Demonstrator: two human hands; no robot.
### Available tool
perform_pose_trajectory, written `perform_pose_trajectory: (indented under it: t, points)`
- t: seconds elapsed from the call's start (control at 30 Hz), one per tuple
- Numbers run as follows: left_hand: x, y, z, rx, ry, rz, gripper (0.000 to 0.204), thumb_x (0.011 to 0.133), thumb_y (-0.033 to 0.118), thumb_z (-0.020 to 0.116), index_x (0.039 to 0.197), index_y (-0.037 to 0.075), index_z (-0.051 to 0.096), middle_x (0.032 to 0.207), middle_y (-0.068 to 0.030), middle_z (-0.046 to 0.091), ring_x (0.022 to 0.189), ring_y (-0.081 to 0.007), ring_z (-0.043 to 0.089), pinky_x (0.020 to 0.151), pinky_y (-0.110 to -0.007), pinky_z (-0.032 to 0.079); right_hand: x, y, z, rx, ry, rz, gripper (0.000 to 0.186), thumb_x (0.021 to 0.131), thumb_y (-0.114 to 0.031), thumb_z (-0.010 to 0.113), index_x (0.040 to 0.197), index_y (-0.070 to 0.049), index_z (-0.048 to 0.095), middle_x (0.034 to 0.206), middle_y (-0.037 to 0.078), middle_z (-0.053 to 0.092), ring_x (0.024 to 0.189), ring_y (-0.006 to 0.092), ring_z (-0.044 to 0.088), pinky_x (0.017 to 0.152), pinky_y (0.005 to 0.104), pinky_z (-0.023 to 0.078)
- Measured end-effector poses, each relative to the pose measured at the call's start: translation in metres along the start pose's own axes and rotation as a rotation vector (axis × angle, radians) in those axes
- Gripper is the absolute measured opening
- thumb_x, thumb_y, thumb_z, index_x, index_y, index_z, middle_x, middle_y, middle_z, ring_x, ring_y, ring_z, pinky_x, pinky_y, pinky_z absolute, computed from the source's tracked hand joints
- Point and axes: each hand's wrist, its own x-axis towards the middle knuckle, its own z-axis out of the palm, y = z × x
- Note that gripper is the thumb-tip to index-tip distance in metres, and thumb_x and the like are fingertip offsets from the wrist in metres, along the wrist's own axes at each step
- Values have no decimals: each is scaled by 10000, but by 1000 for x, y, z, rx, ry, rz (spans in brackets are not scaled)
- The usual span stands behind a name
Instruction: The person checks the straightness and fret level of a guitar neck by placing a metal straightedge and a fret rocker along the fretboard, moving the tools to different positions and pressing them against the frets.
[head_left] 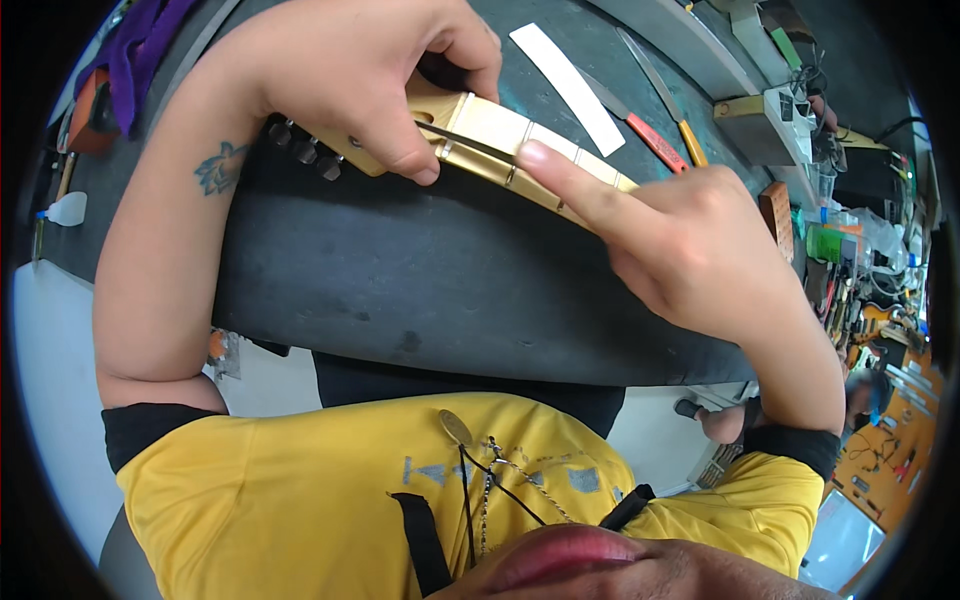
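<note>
A pale maple guitar neck with metal frets lies across the dark workbench, its headstock with tuning pegs at the left. My left hand grips the neck at its headstock end, thumb on the near side and fingers over the far side. Along the neck's near edge runs a thin dark file, from beside my left thumb to under my right index fingertip. My right hand has that index finger stretched along the file, its other fingers curled underneath and mostly hidden.
Beyond the neck lie a white strip, a red-handled tool and an orange-handled one. A purple cloth and a small white bottle are at the left. Cluttered shelves and another person's leg show at the right.
</note>
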Motion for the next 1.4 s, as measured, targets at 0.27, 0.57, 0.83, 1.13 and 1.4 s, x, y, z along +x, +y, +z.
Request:
perform_pose_trajectory:
  t: [0.27, 0.57, 0.83, 1.13, 1.4]
  points:
    - [-1, -4, 4, 28, 27, 95, 423, 752, 116, 945, 1114, -45, 797, 1020, -101, 755, 934, -201, 739, 820, -320, 571, 5, -1, 4, -25, 9, -22, 994, 782, -20, 766, 1711, -243, 492, 614, 43, 560, 538, 282, 612, 540, 432, 489]
    - [-1, 1, 0, 29, 19, 22, 424, 760, 110, 947, 1120, -53, 792, 997, -101, 744, 911, -194, 737, 794, -323, 572, 0, -5, 3, -10, 9, 7, 968, 789, -21, 762, 1698, -237, 512, 608, 42, 551, 536, 274, 608, 539, 429, 482]
    - [3, -16, -3, -48, -17, 240, 430, 767, 98, 949, 1139, -50, 792, 1003, -98, 739, 871, -184, 725, 740, -317, 573, 8, -5, 3, -36, 37, -9, 973, 784, -15, 758, 1697, -245, 515, 609, 34, 561, 522, 258, 599, 530, 420, 475]
    - [3, -6, -2, 19, -27, 131, 404, 761, 97, 953, 1105, -49, 798, 1017, -109, 746, 947, -202, 732, 828, -328, 564, 2, -4, 2, -48, 4, 9, 986, 777, -19, 758, 1702, -254, 509, 609, 29, 565, 507, 256, 583, 517, 420, 467]
    - [1, -5, -3, 29, -28, 101, 408, 757, 98, 954, 1105, -46, 797, 1015, -112, 751, 944, -207, 735, 824, -323, 564, 9, -6, 3, -42, 63, -21, 966, 773, -18, 756, 1686, -244, 536, 604, 27, 556, 499, 251, 571, 509, 413, 462]
